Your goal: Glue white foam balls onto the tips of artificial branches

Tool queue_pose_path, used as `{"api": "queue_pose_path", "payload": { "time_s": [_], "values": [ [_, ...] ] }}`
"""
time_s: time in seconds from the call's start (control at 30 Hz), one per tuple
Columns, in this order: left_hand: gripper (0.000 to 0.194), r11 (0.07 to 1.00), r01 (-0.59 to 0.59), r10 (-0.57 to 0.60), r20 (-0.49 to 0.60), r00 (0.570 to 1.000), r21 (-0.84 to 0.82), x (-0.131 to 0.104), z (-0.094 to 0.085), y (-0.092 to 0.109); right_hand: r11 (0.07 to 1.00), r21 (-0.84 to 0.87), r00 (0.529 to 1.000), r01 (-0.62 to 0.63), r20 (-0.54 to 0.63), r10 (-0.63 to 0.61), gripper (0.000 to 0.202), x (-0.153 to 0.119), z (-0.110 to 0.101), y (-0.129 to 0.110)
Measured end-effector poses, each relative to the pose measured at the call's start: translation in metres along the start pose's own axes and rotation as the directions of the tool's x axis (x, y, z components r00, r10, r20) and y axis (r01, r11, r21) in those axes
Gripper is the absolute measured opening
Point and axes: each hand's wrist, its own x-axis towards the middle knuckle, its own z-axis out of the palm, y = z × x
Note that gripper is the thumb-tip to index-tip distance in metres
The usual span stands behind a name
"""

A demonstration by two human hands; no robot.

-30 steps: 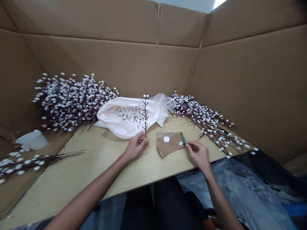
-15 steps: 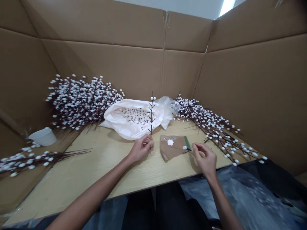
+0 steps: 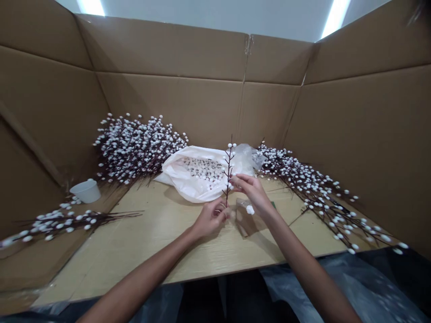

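Note:
My left hand [image 3: 213, 217] pinches the lower end of a thin brown artificial berry branch [image 3: 229, 167], which stands nearly upright with a few white berries on its twigs. Beside that branch, my right hand [image 3: 249, 190] has its fingertips closed at the lower twigs, next to a white berry. Whatever those fingers hold is too small to make out. Partly under my right hand lies a brown sheet [image 3: 244, 220] bearing a white blob [image 3: 250, 209]. Behind the branch, an open white plastic bag [image 3: 183, 188] contains many loose white berries [image 3: 205, 172].
Berry branches are heaped at the back left [image 3: 134, 148] and along the right side [image 3: 303, 179]. A white cup [image 3: 86, 192] stands at left, near a smaller berry bunch [image 3: 63, 222]. Cardboard walls [image 3: 168, 98] enclose the table [image 3: 141, 251] at the back and sides.
My right hand has moved left and up from the brown sheet, where it held a thin dark piece at a white dab, to the branch. My left hand still holds the branch. The view has shifted.

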Motion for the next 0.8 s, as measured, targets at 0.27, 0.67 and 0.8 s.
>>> {"api": "queue_pose_path", "payload": {
  "time_s": [0.27,0.67,0.8],
  "values": [
    [0.021,0.999,-0.009,0.007,-0.048,0.999,-0.046,-0.002,0.003,-0.007,0.985,0.162,0.996,-0.067,0.062,0.058,0.027,0.015,0.028,0.001],
    [0.029,0.983,-0.041,0.052,-0.058,0.997,0.180,-0.002,-0.007,-0.002,0.975,0.031,0.963,0.221,0.153,-0.223,0.028,0.044,0.021,-0.056],
    [0.024,0.891,-0.071,0.174,-0.194,0.965,0.449,0.009,-0.024,0.007,0.943,0.110,0.933,0.314,0.147,-0.328,0.029,0.041,0.025,-0.086]
  ]
}}
